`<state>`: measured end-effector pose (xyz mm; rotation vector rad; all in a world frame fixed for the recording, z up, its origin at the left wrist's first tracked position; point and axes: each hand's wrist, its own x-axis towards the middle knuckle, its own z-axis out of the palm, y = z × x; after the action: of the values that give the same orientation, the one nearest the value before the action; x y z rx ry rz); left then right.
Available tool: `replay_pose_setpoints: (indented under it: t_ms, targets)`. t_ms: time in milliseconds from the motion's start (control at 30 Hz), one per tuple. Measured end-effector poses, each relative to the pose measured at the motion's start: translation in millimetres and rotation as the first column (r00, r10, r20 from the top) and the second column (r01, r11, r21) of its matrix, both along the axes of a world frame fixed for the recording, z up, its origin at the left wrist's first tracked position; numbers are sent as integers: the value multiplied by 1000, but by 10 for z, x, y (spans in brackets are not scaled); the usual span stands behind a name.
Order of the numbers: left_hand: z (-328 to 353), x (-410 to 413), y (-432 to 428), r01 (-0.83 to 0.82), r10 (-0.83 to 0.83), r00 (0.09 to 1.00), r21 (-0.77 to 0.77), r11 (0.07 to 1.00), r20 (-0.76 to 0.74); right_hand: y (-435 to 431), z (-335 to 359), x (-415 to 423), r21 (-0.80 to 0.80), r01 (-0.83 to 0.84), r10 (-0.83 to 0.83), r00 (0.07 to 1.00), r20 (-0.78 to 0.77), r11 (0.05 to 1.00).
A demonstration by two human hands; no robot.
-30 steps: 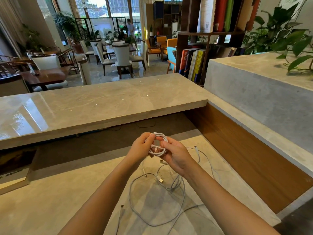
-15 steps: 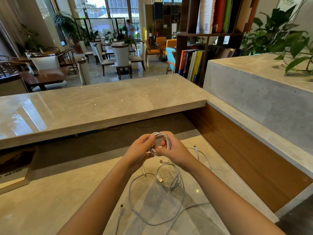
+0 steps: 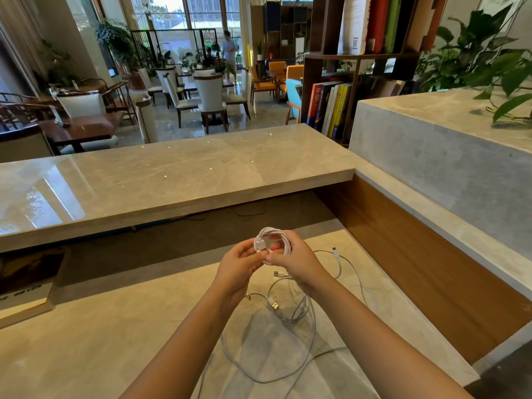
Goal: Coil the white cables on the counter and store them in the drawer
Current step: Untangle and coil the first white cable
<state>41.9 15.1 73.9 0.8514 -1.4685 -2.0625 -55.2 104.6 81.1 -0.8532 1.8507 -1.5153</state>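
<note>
Both hands (image 3: 241, 266) (image 3: 293, 259) hold white coil (image 3: 273, 240) above loose cables (image 3: 288, 312)

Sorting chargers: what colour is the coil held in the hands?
The coil is white; head view.

**Fig. Surface materials and finishes**

Upper slab (image 3: 178, 174): polished stone, glossy, w/ mirror-like reflections. Lower counter (image 3: 86, 355): same veined stone, smooth, duller sheen. Side panel (image 3: 417, 272): wood veneer, satin, straight grain. Raised block (image 3: 446, 174): grey stone, matt (slightly mottled). Coiled cable (image 3: 286, 244) and loose cables (image 3: 340, 266): white plastic sheath, smooth. USB plug (image 3: 275, 306): bright metal.
</note>
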Motion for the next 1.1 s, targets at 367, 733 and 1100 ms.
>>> replay_pose_setpoints:
  t_ms: [367, 733, 1100]
  targets:
    - [-21, 96, -108, -56, 54, 998, 41, 998, 37, -45, -39, -84, -73, 111, -90, 964, 249, 991]
    - [-198, 242, 42, -53, 53, 999, 73, 996, -2, -143, -144, -30, -48, 221, -143, 765, 627, 974]
    - [-292, 543, -172, -133, 123, 989, 143, 981, 82, -230, -351, 194, 111, -13, -17, 964, 266, 994]
